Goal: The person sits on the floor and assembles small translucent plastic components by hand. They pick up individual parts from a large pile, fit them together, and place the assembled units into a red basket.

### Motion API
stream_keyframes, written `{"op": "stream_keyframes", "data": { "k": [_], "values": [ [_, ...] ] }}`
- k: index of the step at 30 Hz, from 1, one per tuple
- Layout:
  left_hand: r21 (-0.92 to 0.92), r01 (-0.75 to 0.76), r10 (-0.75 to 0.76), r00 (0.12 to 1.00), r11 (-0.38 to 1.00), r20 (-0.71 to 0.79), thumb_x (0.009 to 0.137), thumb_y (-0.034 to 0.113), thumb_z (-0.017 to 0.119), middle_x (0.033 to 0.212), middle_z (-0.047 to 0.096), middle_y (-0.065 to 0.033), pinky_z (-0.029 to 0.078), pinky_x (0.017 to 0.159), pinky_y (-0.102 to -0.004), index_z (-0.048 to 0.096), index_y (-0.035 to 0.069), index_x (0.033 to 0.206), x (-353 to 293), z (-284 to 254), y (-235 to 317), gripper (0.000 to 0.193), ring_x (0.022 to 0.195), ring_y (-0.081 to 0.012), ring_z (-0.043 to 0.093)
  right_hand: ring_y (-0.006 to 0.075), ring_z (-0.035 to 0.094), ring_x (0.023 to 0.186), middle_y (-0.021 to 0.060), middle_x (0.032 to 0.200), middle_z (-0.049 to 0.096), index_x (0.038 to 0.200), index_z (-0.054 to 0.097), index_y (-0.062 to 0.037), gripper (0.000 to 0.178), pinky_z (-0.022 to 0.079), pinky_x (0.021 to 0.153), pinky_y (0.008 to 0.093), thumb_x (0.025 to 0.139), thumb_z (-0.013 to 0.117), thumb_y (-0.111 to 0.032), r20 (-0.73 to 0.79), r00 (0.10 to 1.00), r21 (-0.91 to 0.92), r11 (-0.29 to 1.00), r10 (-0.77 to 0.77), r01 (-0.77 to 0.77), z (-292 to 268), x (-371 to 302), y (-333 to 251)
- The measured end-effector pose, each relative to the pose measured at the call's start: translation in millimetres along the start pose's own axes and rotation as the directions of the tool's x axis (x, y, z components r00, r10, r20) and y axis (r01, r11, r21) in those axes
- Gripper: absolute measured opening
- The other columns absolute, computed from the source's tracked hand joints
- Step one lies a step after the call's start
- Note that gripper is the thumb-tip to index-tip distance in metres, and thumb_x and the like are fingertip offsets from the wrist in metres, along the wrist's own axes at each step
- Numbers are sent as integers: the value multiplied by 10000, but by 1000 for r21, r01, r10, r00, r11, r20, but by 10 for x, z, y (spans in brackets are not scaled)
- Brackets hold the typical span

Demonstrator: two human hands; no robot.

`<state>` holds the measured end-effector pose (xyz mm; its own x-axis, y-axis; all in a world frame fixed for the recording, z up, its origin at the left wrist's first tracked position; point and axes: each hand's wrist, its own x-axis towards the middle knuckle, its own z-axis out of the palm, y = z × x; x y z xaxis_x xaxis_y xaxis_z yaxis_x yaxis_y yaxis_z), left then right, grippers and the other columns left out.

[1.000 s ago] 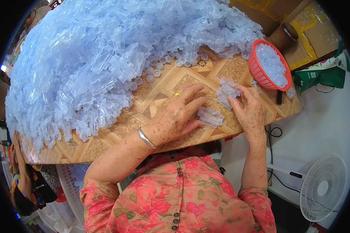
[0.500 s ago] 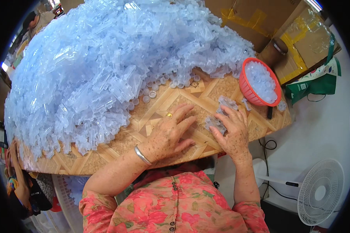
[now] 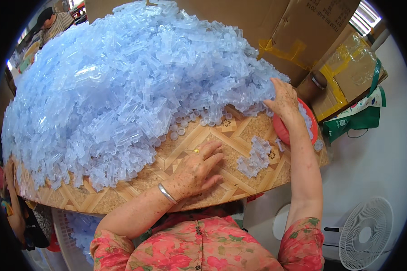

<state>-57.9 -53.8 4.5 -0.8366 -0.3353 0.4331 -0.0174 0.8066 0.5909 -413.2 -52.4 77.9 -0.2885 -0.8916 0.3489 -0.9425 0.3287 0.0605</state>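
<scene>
A huge heap of clear, bluish plastic pieces (image 3: 99, 99) covers most of the wood-patterned table (image 3: 194, 147). My left hand (image 3: 196, 171), with a gold ring and a silver bangle, rests on the tabletop with its fingers apart, nothing in it. At the heap's right edge is my right hand (image 3: 285, 99), thumb and fingers spread, some fingers partly hidden. Its wrist passes over the red plastic basket (image 3: 282, 131), which holds pale round caps (image 3: 305, 119) and is partly covered by my forearm. A small cluster of clear pieces (image 3: 254, 158) lies on the table between my hands.
Loose round caps (image 3: 181, 131) lie along the heap's near edge. Cardboard boxes (image 3: 298, 27) stand behind, beside a brown cylinder (image 3: 313, 86). A green bag (image 3: 355, 122) hangs at the right; a white fan (image 3: 366, 235) stands below it. Another person (image 3: 54, 25) is at the far left.
My right hand has left the small cluster of clear pieces and moved up and right, past the basket to the heap's edge. My left hand stays nearly in place. The view has shifted slightly.
</scene>
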Motion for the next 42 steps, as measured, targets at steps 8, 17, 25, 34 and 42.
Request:
{"op": "stream_keyframes", "data": {
  "k": [8, 17, 25, 34, 42],
  "values": [
    [-23, 13, -14, 999, 1000, -45, 763, 124, 813, 1457, 477, -210, 497, 1035, -480, 589, 29, 1282, -17, 2, 36, 573, 1310, -429, 512, 292, 600, 1216, 93, 1279, 669, 1285, 672, -105, 445, 463, 1046, 399, 851, 738, -178, 112, 992, 203, 978, -65, 41, -6, 146, 162],
    [-438, 315, -319, 945, 842, 66, 860, 116, 766, 1277, 633, -191, 552, 953, -379, 563, 21, 1360, 8, -72, 82, 548, 1130, -283, 661, 86, 629, 1026, 23, 1130, 685, 1285, 662, -26, 310, 511, 899, 247, 982, 597, -35, 336, 936, 928, 202, -103, -311, -456, -634, -800],
    [-834, 495, -153, 829, -244, 537, 1098, 440, 403, 1237, 652, -275, 590, 907, -396, 412, -13, 1489, 5, -65, -74, 598, 1084, -268, 689, 139, 611, 1101, 56, 1163, 635, 1277, 623, 35, 344, 494, 974, 281, 937, 591, 76, 42, 997, 999, 20, 58, -44, -334, -1515, -1470],
    [-871, 376, -259, 849, -316, 461, 1097, 411, 392, 1466, 520, -186, 532, 1049, -439, 334, -9, 1549, 35, -64, -104, 619, 1280, -320, 588, 308, 664, 1083, 141, 1179, 667, 1150, 687, -44, 358, 538, 942, 406, 809, 760, 36, -323, 946, 795, 545, 10, 266, -367, -1885, -1602],
    [-863, 412, -258, 835, -293, 486, 1098, 432, 376, 1495, 470, -269, 536, 1029, -411, 307, -42, 1551, 57, -70, -76, 659, 1272, -364, 592, 327, 593, 1045, 131, 1141, 619, 1137, 693, -55, 395, 486, 887, 433, 761, 812, -78, -162, 983, 447, 895, 84, -3, -253, -2303, -1015]
  ]
}}
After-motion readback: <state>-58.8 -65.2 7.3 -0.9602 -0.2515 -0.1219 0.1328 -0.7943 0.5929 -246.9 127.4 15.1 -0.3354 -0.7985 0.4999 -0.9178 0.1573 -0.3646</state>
